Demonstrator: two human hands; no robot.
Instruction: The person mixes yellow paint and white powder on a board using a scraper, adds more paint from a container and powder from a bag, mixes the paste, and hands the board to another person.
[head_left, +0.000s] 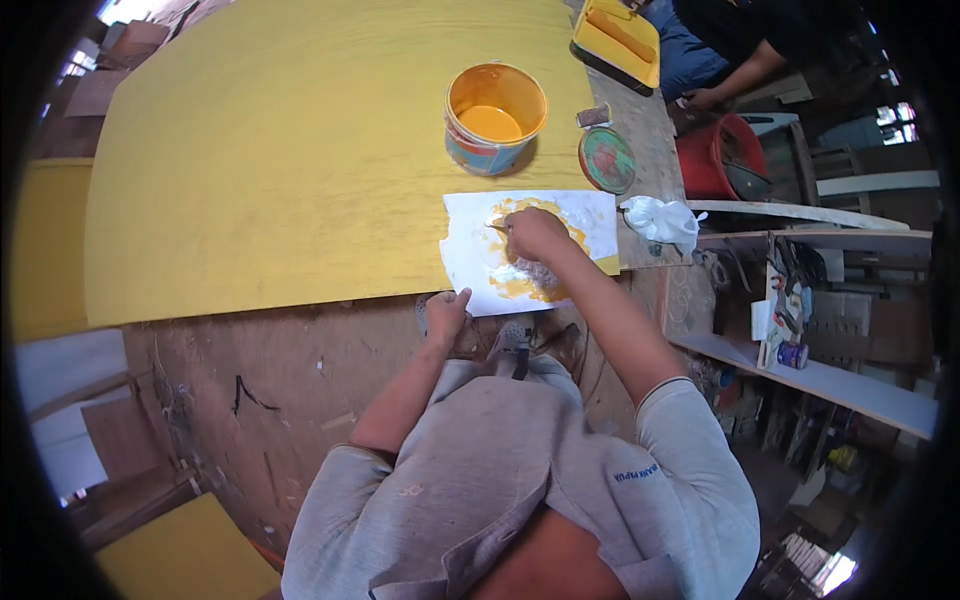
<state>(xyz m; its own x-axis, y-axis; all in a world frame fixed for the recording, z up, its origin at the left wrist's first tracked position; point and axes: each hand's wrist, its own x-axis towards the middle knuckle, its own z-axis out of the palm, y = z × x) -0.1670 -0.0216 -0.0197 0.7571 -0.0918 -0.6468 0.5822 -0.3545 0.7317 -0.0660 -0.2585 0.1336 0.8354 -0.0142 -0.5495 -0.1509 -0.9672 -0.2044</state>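
Observation:
My right hand (537, 235) is over a white sheet (468, 265) smeared with yellow-orange paint and whitish powder. Its fingers are closed around a small thin tool whose tip points left; the tool is too small to name. At the sheet's lower left edge, my left hand (447, 314) pinches the sheet, thumb on top. The sheet lies at the near right edge of a large yellow board (280, 170). Just beyond it stands an open bucket (490, 155) with orange-yellow paint inside. A round green and red lid (607, 160) lies to the bucket's right.
A white plastic bag (662, 222) sits right of the sheet. A yellow paint tray (615, 42) with a roller is at the back right, near another person's arm (745, 75). A red bucket (707, 160) and a shelf (830, 385) are on the right.

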